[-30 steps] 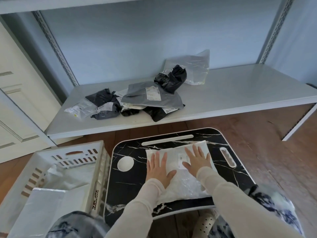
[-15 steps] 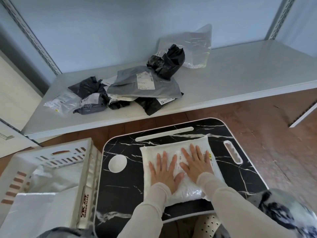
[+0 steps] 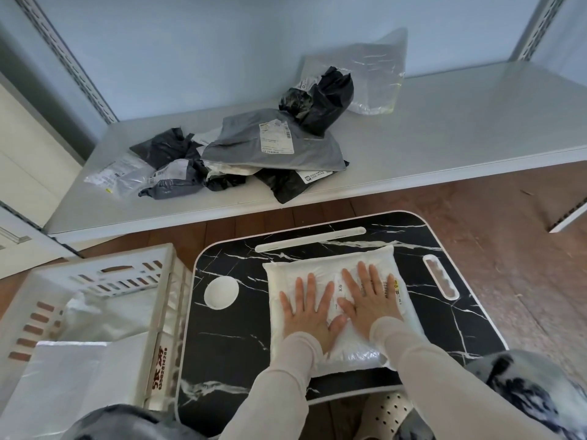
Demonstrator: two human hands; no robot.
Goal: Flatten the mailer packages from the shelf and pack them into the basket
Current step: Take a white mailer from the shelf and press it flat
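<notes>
A white mailer package (image 3: 317,265) lies flat on the black marble-patterned lap tray (image 3: 235,338). My left hand (image 3: 305,312) and my right hand (image 3: 368,296) rest palm-down on it, side by side, fingers spread, thumbs nearly touching. Neither hand grips anything. On the grey shelf (image 3: 444,138) behind the tray lies a pile of mailers: a large grey one (image 3: 273,147) on top, a crumpled black one (image 3: 320,96), a clear one (image 3: 368,74) and several smaller ones at the left. The white slatted basket (image 3: 158,312) stands left of the tray with white mailers (image 3: 79,369) inside.
The tray has a round white recess (image 3: 221,292), a white slot (image 3: 309,239) along its far edge and a handle cutout (image 3: 441,280) at right. Wooden floor (image 3: 508,249) extends to the right. A white door (image 3: 22,173) is at far left. My patterned knees show at the bottom.
Both hands have slid slightly toward me over the white mailer while pressing it. The view has tilted down and closer to the tray.
</notes>
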